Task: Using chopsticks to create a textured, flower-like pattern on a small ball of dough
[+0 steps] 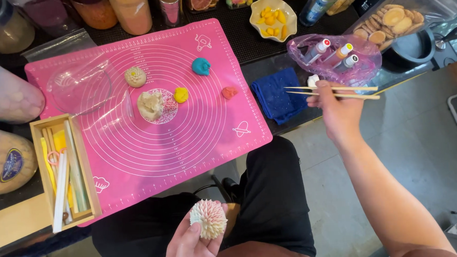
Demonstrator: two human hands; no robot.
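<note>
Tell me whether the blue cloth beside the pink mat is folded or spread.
Folded: the blue cloth lies as a compact rectangle with layered edges.

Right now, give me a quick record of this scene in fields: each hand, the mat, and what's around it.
left hand: holds spiky flower ball over lap
right hand: holds chopsticks, level, beside blue cloth
pink mat: five dough lumps in beige, teal, yellow, coral
glass bowl: on mat's left part
tool box: at mat's left edge
colour tubes: in clear bag
</note>
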